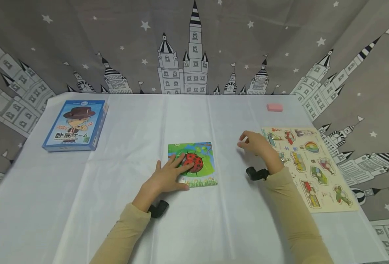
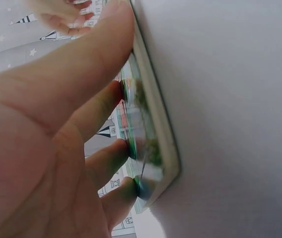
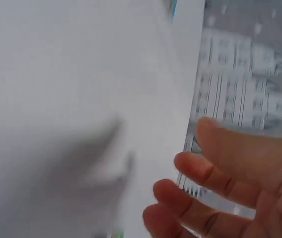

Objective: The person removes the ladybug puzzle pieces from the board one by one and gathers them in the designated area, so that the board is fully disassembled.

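A square ladybug puzzle board (image 1: 203,148), green with a red spotted ladybug (image 1: 195,162), lies flat in the middle of the white table. My left hand (image 1: 165,177) rests on its left part, fingers spread across the picture and partly covering the ladybug. In the left wrist view the fingertips touch the face of the board (image 2: 153,114), and the thumb lies by its edge. To the right of the board my right hand (image 1: 255,143) hovers over the table, fingers loosely bent. Nothing shows between its thumb and fingers (image 3: 200,166) in the right wrist view.
A cream puzzle board (image 1: 341,176) with several vehicle pictures lies on the right, partly under my right forearm. Behind it is a pink block (image 1: 275,107). A blue game box (image 1: 75,124) lies at the back left. A grey castle-print curtain (image 1: 234,29) hangs behind the table.
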A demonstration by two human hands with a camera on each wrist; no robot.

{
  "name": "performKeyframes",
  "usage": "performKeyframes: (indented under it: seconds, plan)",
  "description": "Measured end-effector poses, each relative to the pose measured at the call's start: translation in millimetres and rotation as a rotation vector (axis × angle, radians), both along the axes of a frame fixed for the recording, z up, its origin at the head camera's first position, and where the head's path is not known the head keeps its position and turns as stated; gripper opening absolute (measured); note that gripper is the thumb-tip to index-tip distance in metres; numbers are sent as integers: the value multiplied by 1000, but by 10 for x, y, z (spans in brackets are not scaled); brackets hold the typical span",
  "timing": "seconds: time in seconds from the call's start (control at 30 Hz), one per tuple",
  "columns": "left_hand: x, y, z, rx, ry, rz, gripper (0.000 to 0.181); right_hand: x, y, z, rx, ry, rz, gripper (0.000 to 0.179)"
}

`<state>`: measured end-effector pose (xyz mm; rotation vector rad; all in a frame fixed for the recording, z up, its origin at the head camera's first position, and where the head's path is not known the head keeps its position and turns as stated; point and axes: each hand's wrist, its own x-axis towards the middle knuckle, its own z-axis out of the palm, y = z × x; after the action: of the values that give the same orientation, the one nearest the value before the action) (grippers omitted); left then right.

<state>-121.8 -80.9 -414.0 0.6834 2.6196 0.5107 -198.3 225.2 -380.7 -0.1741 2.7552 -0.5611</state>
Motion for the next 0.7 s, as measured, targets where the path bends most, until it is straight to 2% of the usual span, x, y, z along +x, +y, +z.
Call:
performKeyframes:
  seconds: [0.17,0.27,0.37,0.5,0.7]
  plan:
    - [-7,5,-21,-10,8,1,75,74,-483,-95,-147,22,154,26]
    - [-9,10,-19,-13,8,0,75,82,-723,-164,-183,13,237,29]
    - [-11,10,-18,-22,15,-9,75,79,-907,-232,-188,20,281,36]
    - [-12,5,-28,-31,18,-8,75,87,-1061,-274,-178,30,273,39]
    - [0,13,-34,-27,21,16,73,104,-1153,-270,-148,38,188,32]
